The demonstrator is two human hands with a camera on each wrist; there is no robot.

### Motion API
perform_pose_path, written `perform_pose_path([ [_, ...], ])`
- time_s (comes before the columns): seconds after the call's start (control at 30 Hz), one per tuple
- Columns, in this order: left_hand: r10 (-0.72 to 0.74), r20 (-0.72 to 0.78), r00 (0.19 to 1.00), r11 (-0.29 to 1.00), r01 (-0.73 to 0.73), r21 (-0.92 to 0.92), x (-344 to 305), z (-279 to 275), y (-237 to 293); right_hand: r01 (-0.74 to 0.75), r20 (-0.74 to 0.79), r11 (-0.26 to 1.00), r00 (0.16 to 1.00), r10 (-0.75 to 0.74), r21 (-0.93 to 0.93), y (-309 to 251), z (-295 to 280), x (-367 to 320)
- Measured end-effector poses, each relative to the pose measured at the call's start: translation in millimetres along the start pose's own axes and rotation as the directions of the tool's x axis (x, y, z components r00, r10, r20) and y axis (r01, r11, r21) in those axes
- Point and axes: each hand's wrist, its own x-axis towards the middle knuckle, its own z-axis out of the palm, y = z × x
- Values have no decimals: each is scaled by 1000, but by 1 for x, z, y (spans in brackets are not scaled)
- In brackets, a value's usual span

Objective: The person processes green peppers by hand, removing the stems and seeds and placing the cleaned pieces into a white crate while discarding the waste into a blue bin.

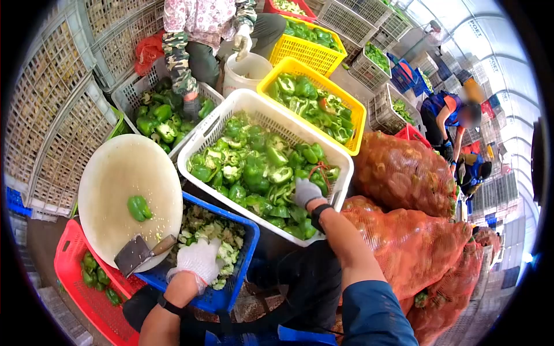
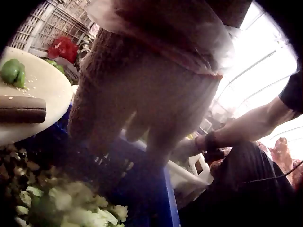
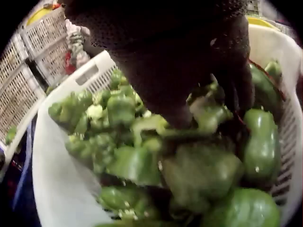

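Note:
My right hand (image 1: 306, 192), in a grey glove, reaches into a white crate (image 1: 193, 173) heaped with green bell peppers (image 1: 254, 170), some whole and some cut open. In the right wrist view its thumb and fingers point down, spread apart among the peppers (image 3: 199, 175). A red string (image 1: 316, 168) lies near the fingertips. My left hand (image 1: 198, 262), in a white knit glove, is over a blue crate (image 1: 245, 254) of pale pepper cores (image 1: 222, 236); its fingers look loosely extended in the left wrist view. Beside it, a cleaver (image 1: 134, 254) and one green pepper (image 1: 139, 208) lie on a round white board (image 1: 109, 173).
A red crate (image 1: 72, 259) is below the board. Yellow crates (image 1: 360, 124) of peppers stand behind the white crate, near a white bucket (image 1: 245, 72). Full mesh sacks (image 1: 404, 230) line the right. A person (image 1: 202, 23) works opposite, at a grey crate (image 1: 124, 95) of peppers.

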Motion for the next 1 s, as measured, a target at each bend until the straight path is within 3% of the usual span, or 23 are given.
perform_pose_path([
  [0.23,28,-31,999,1000,-28,0,9,-3,0,-169,-24,986,985,169,7,-7,-16,2],
  [0.27,29,-42,999,1000,-29,-2,10,-4,0,-202,37,977,979,200,72,-5,-23,3],
  [0.37,31,-58,998,999,-31,-15,10,-5,3,-189,85,976,980,180,105,1,-34,-3],
  [0.47,38,-72,997,999,-40,-31,9,-8,5,-144,-2,968,989,147,208,11,-13,-2],
  [0.57,48,-117,992,997,-55,-56,9,-10,6,-67,18,979,998,65,191,3,-17,0],
  [0.63,42,-173,984,992,-62,-113,8,-23,15,40,-26,966,999,-34,256,-21,-30,-8],
  [0.73,97,-463,881,965,-197,-173,13,-16,14,217,-15,881,973,-232,420,-89,-82,-56],
  [0.83,-33,-592,805,888,-249,-387,13,-20,21,393,-101,759,910,-402,519,-144,-94,-93],
  [0.87,-107,-557,823,828,-236,-508,15,-15,16,383,-136,728,917,-376,569,-161,-91,-107],
  [0.93,-129,-551,825,889,-151,-433,9,-33,13,322,-151,647,940,-306,691,-186,-78,-135],
  [0.97,-140,-544,827,912,-106,-395,6,-36,12,213,-57,645,965,-255,734,-195,-86,-150],
  [1.0,-119,-566,816,941,-89,-326,4,-31,7,174,-57,570,974,-217,803,-201,-68,-154],
])
